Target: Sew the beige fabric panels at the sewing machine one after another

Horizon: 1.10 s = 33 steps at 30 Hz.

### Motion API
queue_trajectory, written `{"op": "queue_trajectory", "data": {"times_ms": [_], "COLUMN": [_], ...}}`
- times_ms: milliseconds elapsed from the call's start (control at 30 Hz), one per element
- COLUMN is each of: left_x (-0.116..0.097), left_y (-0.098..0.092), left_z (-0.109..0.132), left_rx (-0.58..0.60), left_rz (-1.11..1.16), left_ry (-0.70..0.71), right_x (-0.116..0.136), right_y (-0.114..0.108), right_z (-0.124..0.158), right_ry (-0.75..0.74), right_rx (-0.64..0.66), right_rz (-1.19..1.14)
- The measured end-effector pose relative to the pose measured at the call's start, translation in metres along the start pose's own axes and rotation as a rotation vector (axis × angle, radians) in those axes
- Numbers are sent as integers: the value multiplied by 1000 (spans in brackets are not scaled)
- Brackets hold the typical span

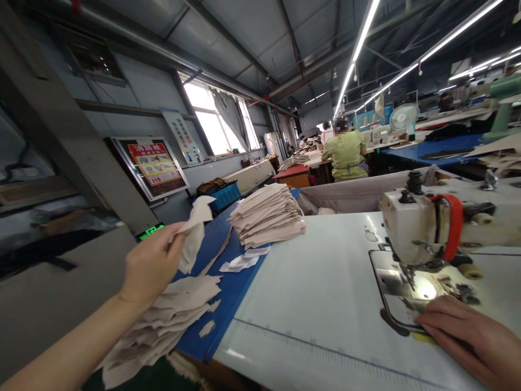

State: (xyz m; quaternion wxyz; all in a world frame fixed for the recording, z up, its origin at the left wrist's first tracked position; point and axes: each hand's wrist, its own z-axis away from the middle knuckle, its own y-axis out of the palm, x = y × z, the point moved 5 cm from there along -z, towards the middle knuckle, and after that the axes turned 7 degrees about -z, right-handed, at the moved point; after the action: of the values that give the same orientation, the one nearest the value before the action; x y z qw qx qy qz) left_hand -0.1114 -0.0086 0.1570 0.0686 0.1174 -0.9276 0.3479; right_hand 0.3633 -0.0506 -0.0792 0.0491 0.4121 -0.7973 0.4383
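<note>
My left hand point(151, 263) is raised over the left side of the table, its fingers pinched on a small beige fabric piece point(195, 231) that hangs from them. Just below it lies a spread pile of similar beige pieces point(175, 315) on the blue table strip point(236, 285). My right hand point(468, 334) lies flat, fingers stretched out, on the white table beside the sewing machine's metal plate point(393, 285), holding nothing. The sewing machine point(423, 225) stands at the right with its lamp lit over the needle area.
A tall stack of beige pieces point(266, 217) sits at the far end of the blue strip, with small white labels point(242, 262) near it. The white tabletop point(317, 282) spreads between. A person in a green top point(347, 155) works at another table behind. A grey pillar stands at left.
</note>
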Motion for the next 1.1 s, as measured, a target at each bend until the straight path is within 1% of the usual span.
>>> {"op": "queue_trajectory", "data": {"times_ms": [67, 133, 167, 233, 267, 300, 367, 400, 433, 500, 567, 600, 667, 700, 733, 767, 800, 867, 933, 967, 1000, 1100], "left_x": [-54, -115, -146, -203, -229, -252, -288, -300, -308, -313, -309, -304, -294, -291, -290, -292, -297, -311, -322, -326, -328, -331], "left_y": [1, 5, 10, 22, 27, 29, 29, 27, 24, 21, 21, 21, 25, 29, 34, 41, 48, 61, 69, 70, 70, 67], "left_z": [23, 58, 78, 114, 130, 143, 159, 161, 159, 150, 139, 133, 125, 124, 125, 128, 132, 142, 147, 147, 145, 141], "left_rx": [-2, 36, 75, 184, 215, 222, 192, 175, 175, 244, 331, 336, 255, 207, 187, 210, 277, 476, 637, 677, 692, 671], "left_rz": [121, 253, 306, 370, 394, 415, 451, 470, 494, 565, 684, 757, 878, 903, 897, 866, 818, 714, 636, 617, 610, 641], "left_ry": [333, 650, 778, 884, 921, 956, 985, 975, 951, 890, 843, 819, 767, 744, 737, 756, 795, 886, 932, 928, 913, 870], "right_x": [2, 2, 2, 3, 5, 6, 11, 12, 14, 14, 14, 13, 13, 14, 15, 16, 18, 24, 31, 34, 37, 40], "right_y": [2, 1, 0, 0, -1, -1, -4, -5, -6, -8, -9, -9, -9, -9, -10, -11, -11, -13, -12, -10, -8, -3], "right_z": [-3, -5, -6, -7, -8, -9, -11, -13, -14, -17, -18, -19, -20, -21, -21, -22, -23, -25, -26, -26, -26, -23], "right_ry": [-21, -2, 18, 45, 56, 64, 70, 69, 66, 68, 70, 71, 65, 61, 56, 50, 41, 3, -52, -73, -84, -61], "right_rx": [138, 176, 180, 200, 209, 216, 225, 225, 218, 193, 178, 175, 176, 176, 174, 166, 155, 143, 176, 210, 249, 339], "right_rz": [-31, -33, -30, -28, -28, -29, -32, -29, -26, -19, -13, -9, -2, 1, 2, 2, 1, -7, -29, -40, -47, -53]}}
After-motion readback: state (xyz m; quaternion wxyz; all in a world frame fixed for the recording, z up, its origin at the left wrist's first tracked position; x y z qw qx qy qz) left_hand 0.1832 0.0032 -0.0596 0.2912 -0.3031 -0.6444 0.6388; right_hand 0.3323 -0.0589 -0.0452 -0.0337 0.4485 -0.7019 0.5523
